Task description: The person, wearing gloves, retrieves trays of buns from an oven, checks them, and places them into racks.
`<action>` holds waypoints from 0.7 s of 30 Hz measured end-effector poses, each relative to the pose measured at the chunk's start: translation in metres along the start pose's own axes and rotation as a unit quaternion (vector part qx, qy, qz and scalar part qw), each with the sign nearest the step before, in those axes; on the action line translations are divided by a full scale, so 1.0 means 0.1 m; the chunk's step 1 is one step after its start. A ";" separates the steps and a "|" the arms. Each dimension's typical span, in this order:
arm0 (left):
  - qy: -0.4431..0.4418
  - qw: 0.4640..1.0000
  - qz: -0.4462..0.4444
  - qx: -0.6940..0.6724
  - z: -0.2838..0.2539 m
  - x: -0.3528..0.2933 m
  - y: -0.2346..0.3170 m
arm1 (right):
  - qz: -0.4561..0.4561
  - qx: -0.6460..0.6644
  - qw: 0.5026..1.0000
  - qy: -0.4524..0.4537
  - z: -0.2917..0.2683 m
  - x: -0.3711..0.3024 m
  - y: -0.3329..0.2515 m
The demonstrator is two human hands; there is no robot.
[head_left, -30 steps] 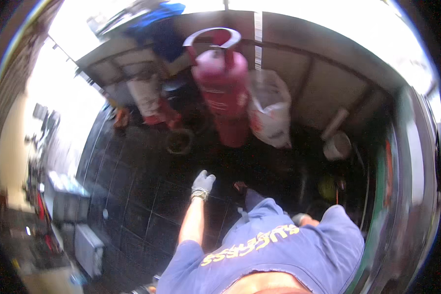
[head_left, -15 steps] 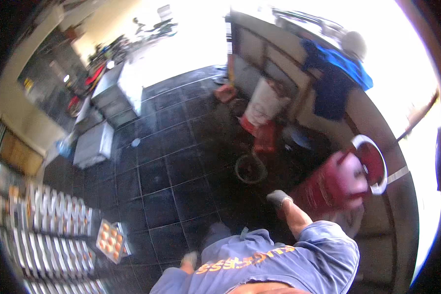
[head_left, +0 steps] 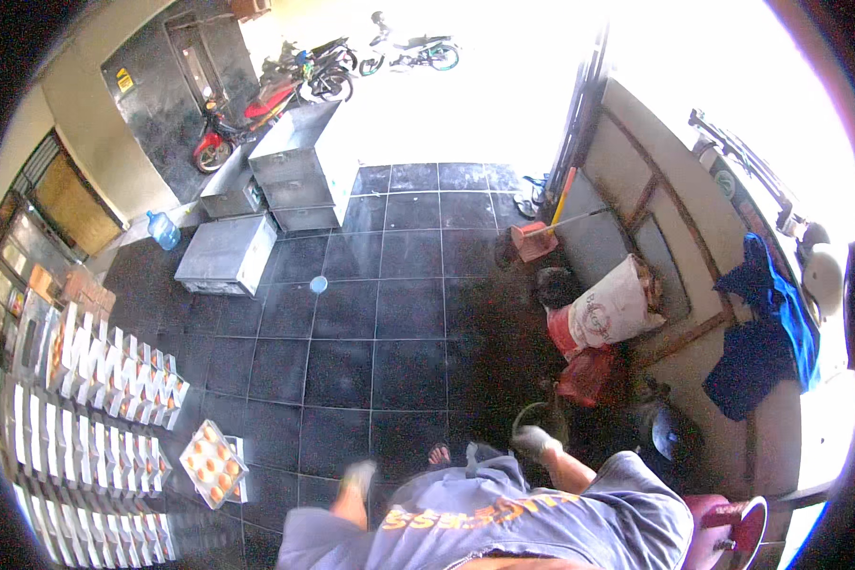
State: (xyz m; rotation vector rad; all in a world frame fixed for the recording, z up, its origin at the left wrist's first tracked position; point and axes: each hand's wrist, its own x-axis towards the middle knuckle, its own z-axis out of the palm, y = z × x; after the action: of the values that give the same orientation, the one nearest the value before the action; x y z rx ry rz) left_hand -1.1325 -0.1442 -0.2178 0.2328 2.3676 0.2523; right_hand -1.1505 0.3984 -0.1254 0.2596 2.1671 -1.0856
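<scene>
My left hand (head_left: 358, 480), in a pale glove, hangs low over the dark tiles beside my shirt, smeared by motion. My right hand (head_left: 534, 443) wears a grey glove and overlaps the near rim of a dark round bucket (head_left: 553, 414) in the picture; whether it touches cannot be told. The fingers of both hands are too blurred to read. To my left lies a light tray (head_left: 240, 465) holding several round, golden bun-like pieces (head_left: 216, 463). It stands next to tall stacks of white-edged trays (head_left: 85, 442) with similar pieces inside.
Metal boxes (head_left: 226, 255) and a blue water bottle (head_left: 163, 231) stand ahead left, motorbikes (head_left: 247, 123) beyond. At right are a white sack (head_left: 606, 309), red bag (head_left: 591, 375), dustpan (head_left: 534, 241), hanging blue cloth (head_left: 755, 342) and pink-red gas cylinder (head_left: 711, 534).
My view has swung right and moved along the floor. The gas cylinder now sits at the lower right edge, and the bucket appears closer to my right hand. Both arms have shifted.
</scene>
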 end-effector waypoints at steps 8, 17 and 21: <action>0.153 0.918 0.036 -0.363 -3.81 2.10 1.25 | 0.179 -0.201 0.947 -0.177 -0.26 0.81 0.44; -0.121 0.992 -0.024 -0.015 -4.67 3.12 0.76 | 0.226 -0.021 0.973 -0.029 -2.72 3.80 -1.29; -0.046 0.974 -0.192 -0.113 -4.43 3.67 0.11 | 0.024 -0.044 0.998 0.042 -4.22 5.21 -2.63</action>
State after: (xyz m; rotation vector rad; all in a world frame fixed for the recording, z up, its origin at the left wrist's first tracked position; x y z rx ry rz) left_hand -1.7002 -0.0966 -0.1401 -0.3128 2.2130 0.3122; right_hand -1.8646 0.4930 -0.1288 0.3194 2.2643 -0.9662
